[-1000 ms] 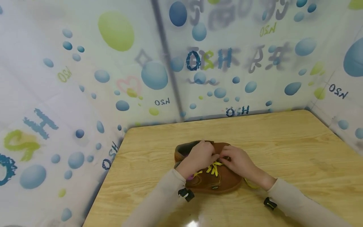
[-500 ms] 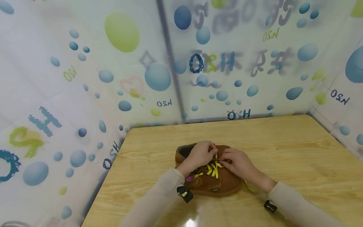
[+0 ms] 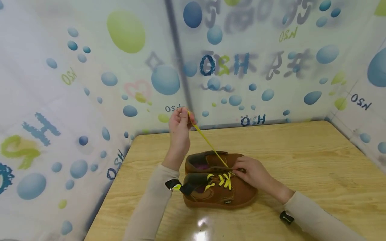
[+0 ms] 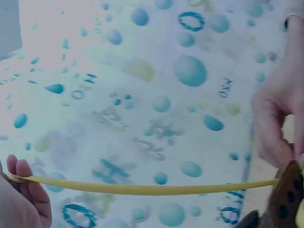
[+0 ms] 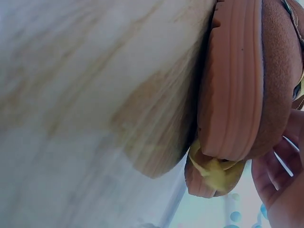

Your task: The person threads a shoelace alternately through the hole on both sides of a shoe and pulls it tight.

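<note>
Two brown shoes lie side by side in the head view. The near shoe (image 3: 241, 192) has a yellow lace threaded across its front; the far shoe (image 3: 235, 157) is partly behind it. Raised to the left above them, my left hand (image 3: 179, 132) pinches the end of a yellow shoelace (image 3: 206, 139). That lace runs taut down to the brown eyelet flap (image 4: 283, 202). My right hand (image 3: 254, 172) pinches this flap at its front end. Its fingertips are partly hidden, so whether they also touch lace cannot be told.
Both shoes stand on a wood-grain table (image 3: 307, 160). Behind it hangs a white sheet (image 3: 265, 30) printed with blue and green drops. A loose yellow lace (image 5: 211, 172) hangs by the shoe toes in the right wrist view.
My left hand has moved up and left from the shoes, drawing the yellow lace out into a straight line. My right hand stays in nearly the same place at the flap.
</note>
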Demonstrator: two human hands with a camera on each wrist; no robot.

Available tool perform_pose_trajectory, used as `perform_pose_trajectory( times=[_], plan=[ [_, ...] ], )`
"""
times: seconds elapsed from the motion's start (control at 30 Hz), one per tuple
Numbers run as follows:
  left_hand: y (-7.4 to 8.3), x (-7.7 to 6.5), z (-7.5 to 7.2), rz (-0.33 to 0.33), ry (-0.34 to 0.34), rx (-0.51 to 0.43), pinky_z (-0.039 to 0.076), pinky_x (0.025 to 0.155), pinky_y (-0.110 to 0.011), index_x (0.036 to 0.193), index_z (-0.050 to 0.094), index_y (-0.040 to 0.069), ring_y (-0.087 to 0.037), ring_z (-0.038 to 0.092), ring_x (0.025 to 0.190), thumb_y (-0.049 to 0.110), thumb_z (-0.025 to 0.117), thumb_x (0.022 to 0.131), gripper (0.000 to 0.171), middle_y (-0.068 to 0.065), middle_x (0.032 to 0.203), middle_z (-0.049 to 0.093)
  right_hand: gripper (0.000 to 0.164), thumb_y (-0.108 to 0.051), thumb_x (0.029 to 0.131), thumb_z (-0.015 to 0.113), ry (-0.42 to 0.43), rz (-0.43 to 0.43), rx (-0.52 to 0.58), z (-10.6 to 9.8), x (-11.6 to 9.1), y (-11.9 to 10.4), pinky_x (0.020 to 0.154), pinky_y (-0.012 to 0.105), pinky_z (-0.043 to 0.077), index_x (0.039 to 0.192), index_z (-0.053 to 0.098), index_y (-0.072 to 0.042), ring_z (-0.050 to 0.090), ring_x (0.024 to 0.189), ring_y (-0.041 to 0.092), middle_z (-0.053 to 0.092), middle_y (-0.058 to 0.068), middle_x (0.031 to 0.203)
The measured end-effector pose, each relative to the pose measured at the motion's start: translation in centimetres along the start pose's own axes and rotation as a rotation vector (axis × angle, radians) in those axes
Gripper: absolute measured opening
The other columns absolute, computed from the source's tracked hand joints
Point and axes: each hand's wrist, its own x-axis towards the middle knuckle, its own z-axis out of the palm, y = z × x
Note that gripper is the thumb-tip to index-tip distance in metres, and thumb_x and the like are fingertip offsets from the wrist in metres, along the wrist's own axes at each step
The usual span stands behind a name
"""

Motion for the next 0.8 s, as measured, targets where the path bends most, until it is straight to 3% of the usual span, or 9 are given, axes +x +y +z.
perform_pose_trajectory(
  times=[0.07,0.13,0.2,0.3,0.4,0.53,0.63,0.8],
  plan=[
    [0.5,0.1,-0.4,0.034,-0.002,0.046,0.046,0.065,-0.021,0.094,0.053,0.01,-0.009,0.051,0.063,0.018,0.047,0.105,0.016,0.006,0.067,0.052,0.014,-0.007,0.076,0.082,-0.006,0.013,0.003,-0.1,0.1,0.0,0.064,0.024,0.051,0.08,0.074,-0.019,0.058,0.072,0.005,0.064,-0.009,0.079],
    [0.3,-0.1,-0.6,0.02,-0.059,0.152,0.046,0.066,-0.022,0.097,0.058,0.006,-0.009,0.051,0.064,0.018,0.052,0.103,0.015,0.006,0.068,0.054,0.013,-0.008,0.078,0.081,-0.025,0.031,0.012,-0.2,0.1,0.0,0.064,0.024,0.05,0.081,0.074,-0.019,0.058,0.072,0.004,0.064,-0.01,0.08],
    [-0.7,-0.5,-0.9,-0.034,-0.18,0.318,0.048,0.067,-0.022,0.101,0.064,0.004,-0.01,0.054,0.068,0.017,0.056,0.102,0.015,0.003,0.071,0.058,0.011,-0.009,0.081,0.079,-0.068,0.05,0.035,-0.5,0.2,0.0,0.064,0.023,0.05,0.083,0.074,-0.019,0.058,0.072,0.003,0.064,-0.009,0.081],
    [-2.6,-1.3,-1.1,-0.122,-0.428,0.615,0.053,0.07,-0.025,0.107,0.071,0.002,-0.019,0.064,0.075,0.016,0.06,0.099,0.02,-0.005,0.08,0.069,0.01,-0.009,0.087,0.074,-0.173,0.086,0.095,-1.0,1.0,0.5,0.066,0.023,0.049,0.088,0.075,-0.018,0.057,0.074,0.002,0.066,-0.008,0.085],
    [-4.4,-2.2,-0.7,-0.138,-0.615,0.867,0.056,0.071,-0.029,0.108,0.072,0.001,-0.027,0.071,0.081,0.012,0.062,0.097,0.018,-0.01,0.087,0.075,0.011,-0.008,0.091,0.068,-0.232,0.172,0.151,-1.6,2.4,1.1,0.069,0.026,0.051,0.095,0.076,-0.016,0.059,0.077,0.005,0.068,-0.004,0.089],
    [-6.3,-3.2,-0.1,-0.056,-0.666,1.145,0.056,0.068,-0.026,0.1,0.076,0.007,-0.02,0.073,0.079,0.01,0.068,0.093,0.011,-0.007,0.09,0.077,0.017,-0.014,0.095,0.065,-0.235,0.317,0.176,-1.1,4.6,1.9,0.072,0.033,0.053,0.11,0.072,-0.011,0.064,0.083,0.015,0.071,0.003,0.098],
    [-7.3,-3.5,-0.2,0.039,-0.675,1.317,0.055,0.066,-0.021,0.093,0.078,0.012,-0.013,0.071,0.077,0.015,0.071,0.091,0.008,-0.002,0.089,0.077,0.017,-0.015,0.096,0.063,-0.259,0.378,0.181,-0.1,5.8,2.6,0.071,0.033,0.053,0.11,0.072,-0.011,0.065,0.083,0.016,0.073,0.006,0.1],
    [-7.7,-3.3,-0.2,0.186,-0.675,1.467,0.054,0.067,-0.02,0.088,0.079,0.017,-0.011,0.068,0.078,0.02,0.072,0.091,0.009,0.003,0.087,0.075,0.016,-0.012,0.099,0.059,-0.253,0.412,0.241,1.0,6.5,3.5,0.069,0.03,0.049,0.101,0.074,-0.01,0.063,0.076,0.013,0.074,0.007,0.095]
  ],
)
